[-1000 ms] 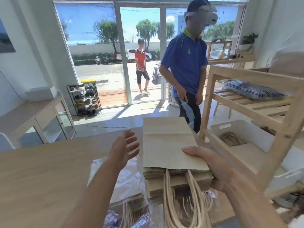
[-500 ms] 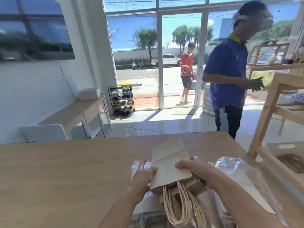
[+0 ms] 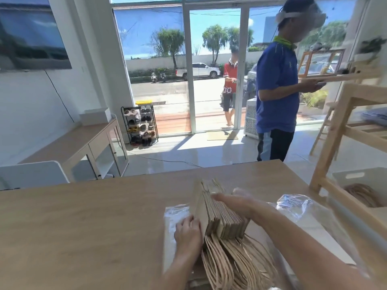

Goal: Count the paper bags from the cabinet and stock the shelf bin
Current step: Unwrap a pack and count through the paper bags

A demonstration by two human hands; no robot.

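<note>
A stack of brown paper bags (image 3: 217, 214) stands on edge on the wooden table (image 3: 83, 222), its twisted paper handles (image 3: 232, 262) trailing towards me. My left hand (image 3: 187, 231) presses against the stack's left face. My right hand (image 3: 234, 203) lies over the top edges of the bags, fingers spread and blurred. Clear plastic wrapping (image 3: 297, 204) lies under and to the right of the bags. A white shelf bin (image 3: 364, 185) with paper handles inside sits in the wooden shelf unit (image 3: 333, 143) at the right.
A person in a blue shirt (image 3: 276, 97) stands past the table's far edge, holding a phone. Another person (image 3: 229, 88) walks outside the glass door. A low cabinet (image 3: 83, 147) and a shoe rack (image 3: 139, 124) stand along the left wall.
The view swung left, away from the shelf. The bags went from lying flat in my right hand to standing on edge on the table, both hands on them.
</note>
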